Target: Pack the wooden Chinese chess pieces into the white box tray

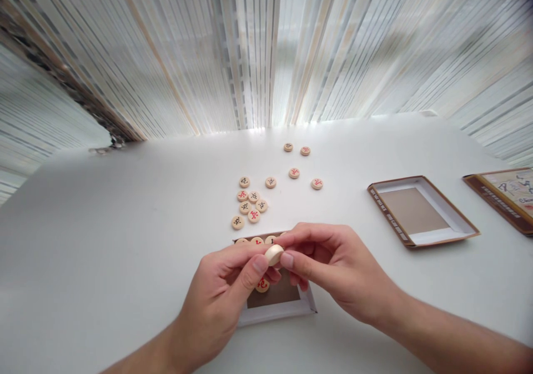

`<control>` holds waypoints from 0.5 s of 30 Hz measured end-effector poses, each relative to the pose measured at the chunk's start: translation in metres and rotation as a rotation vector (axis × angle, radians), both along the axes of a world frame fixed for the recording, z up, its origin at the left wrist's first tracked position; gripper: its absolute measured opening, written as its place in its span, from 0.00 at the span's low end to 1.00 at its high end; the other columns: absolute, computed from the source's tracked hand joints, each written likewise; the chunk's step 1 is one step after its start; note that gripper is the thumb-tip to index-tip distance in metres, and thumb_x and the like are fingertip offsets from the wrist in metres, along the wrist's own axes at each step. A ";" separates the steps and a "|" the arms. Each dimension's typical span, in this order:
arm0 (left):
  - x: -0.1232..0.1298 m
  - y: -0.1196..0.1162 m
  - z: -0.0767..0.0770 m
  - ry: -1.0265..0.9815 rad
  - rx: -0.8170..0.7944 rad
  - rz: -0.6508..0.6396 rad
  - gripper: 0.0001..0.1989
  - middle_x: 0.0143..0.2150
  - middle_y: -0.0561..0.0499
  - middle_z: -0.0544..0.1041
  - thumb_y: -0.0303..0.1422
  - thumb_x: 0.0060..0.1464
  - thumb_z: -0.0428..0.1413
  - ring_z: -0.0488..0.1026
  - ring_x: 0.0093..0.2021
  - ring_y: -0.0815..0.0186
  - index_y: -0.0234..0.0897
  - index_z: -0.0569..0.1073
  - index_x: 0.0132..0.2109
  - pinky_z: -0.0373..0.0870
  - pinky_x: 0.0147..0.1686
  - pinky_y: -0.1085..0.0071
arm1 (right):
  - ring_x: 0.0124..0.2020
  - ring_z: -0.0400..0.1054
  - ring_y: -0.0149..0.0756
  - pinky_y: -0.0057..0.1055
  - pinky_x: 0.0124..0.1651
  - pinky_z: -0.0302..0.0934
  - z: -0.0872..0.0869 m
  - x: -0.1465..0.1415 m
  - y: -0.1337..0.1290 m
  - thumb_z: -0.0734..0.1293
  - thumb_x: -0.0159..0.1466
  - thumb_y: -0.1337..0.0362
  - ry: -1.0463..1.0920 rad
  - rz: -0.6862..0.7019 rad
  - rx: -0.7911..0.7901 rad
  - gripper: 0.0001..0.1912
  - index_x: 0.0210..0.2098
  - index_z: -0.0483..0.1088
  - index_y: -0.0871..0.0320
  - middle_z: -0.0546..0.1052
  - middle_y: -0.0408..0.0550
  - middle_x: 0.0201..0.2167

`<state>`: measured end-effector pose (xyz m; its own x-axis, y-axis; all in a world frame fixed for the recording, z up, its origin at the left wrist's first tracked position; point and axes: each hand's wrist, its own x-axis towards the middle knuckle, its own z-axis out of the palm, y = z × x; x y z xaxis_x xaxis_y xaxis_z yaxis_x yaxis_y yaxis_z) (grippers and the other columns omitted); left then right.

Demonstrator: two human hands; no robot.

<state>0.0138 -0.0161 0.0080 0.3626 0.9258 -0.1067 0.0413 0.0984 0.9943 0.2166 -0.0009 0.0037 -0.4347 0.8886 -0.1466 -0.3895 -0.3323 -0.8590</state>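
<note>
Between the fingertips of both hands is a round wooden Chinese chess piece [273,255], tilted, with a plain pale face towards me. My left hand [225,290] pinches its left side, and my right hand [333,268] pinches its right side. Just below them lies a shallow cardboard box [283,311] with a white inner rim and a brown bottom. A row of pieces lines its far edge, partly hidden by my fingers. Nearer, a piece with a red character [262,285] shows inside the box, under my left thumb.
Past the box, several chess pieces [245,207] with red or black characters lie clustered on the white table [104,240]; others [294,173] are scattered farther back. At right are a box tray [425,235] and a printed box [503,202]. A string curtain [258,46] hangs behind.
</note>
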 end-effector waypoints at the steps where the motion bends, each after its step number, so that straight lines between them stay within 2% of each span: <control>1: 0.000 -0.001 0.000 0.005 0.008 -0.001 0.18 0.35 0.47 0.81 0.40 0.73 0.56 0.75 0.36 0.66 0.35 0.87 0.44 0.73 0.38 0.74 | 0.29 0.75 0.25 0.16 0.31 0.69 0.000 0.000 0.000 0.82 0.63 0.66 -0.007 -0.003 0.030 0.11 0.45 0.88 0.51 0.84 0.44 0.30; 5: 0.000 -0.002 0.000 -0.024 -0.037 0.003 0.15 0.34 0.49 0.79 0.39 0.73 0.57 0.75 0.37 0.67 0.37 0.88 0.46 0.74 0.39 0.76 | 0.32 0.77 0.26 0.18 0.35 0.70 -0.001 0.000 -0.001 0.78 0.68 0.65 -0.041 -0.027 0.147 0.08 0.46 0.87 0.47 0.83 0.43 0.30; 9: 0.001 -0.002 0.001 -0.118 -0.102 0.022 0.12 0.38 0.48 0.82 0.38 0.70 0.61 0.77 0.39 0.65 0.39 0.88 0.51 0.78 0.41 0.74 | 0.32 0.78 0.29 0.23 0.35 0.72 -0.002 0.001 -0.003 0.78 0.68 0.65 -0.125 -0.073 0.235 0.08 0.46 0.87 0.47 0.81 0.43 0.32; 15: 0.003 -0.004 0.001 -0.131 -0.121 0.029 0.11 0.39 0.46 0.84 0.36 0.68 0.63 0.79 0.38 0.65 0.39 0.88 0.52 0.80 0.42 0.73 | 0.32 0.78 0.34 0.28 0.33 0.71 -0.001 0.002 -0.004 0.79 0.66 0.63 -0.221 -0.101 0.262 0.06 0.43 0.88 0.47 0.81 0.47 0.33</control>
<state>0.0171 -0.0199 0.0087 0.3539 0.9193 -0.1719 -0.0927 0.2174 0.9717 0.2190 -0.0052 0.0028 -0.3258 0.9454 0.0115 -0.2045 -0.0586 -0.9771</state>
